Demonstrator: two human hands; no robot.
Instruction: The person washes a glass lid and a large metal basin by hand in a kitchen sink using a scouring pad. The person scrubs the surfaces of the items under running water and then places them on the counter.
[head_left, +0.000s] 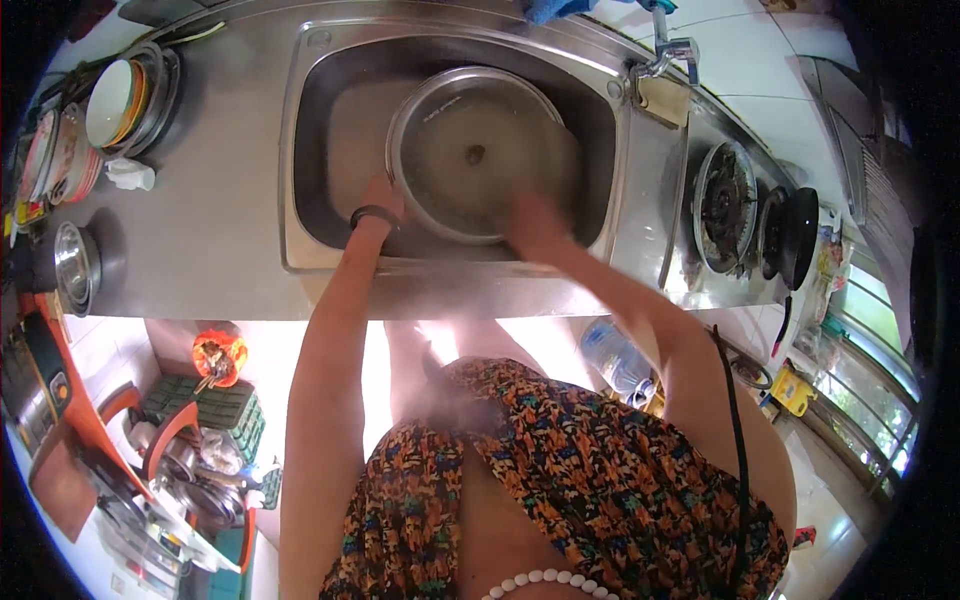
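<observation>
A large round metal basin (487, 180) stands in the stainless steel sink (349, 112). Cloudy liquid seems to cover its bottom, and a small dark round spot shows at its middle. At the basin's near left rim is my left hand (384, 196), with a dark band at the wrist; its fingers are partly hidden, so its hold cannot be told. My right hand (538, 223) is blurred at the near right part of the basin. Whether it holds anything is not clear. A metal faucet (679, 51) stands beyond the sink's right corner.
Stacked plates and bowls (112, 103), a crumpled white item (130, 174) and a metal bowl (75, 266) stand on the left counter. To the right are a gas burner (724, 206) and a black pan (802, 238). The counter's front edge runs below both forearms.
</observation>
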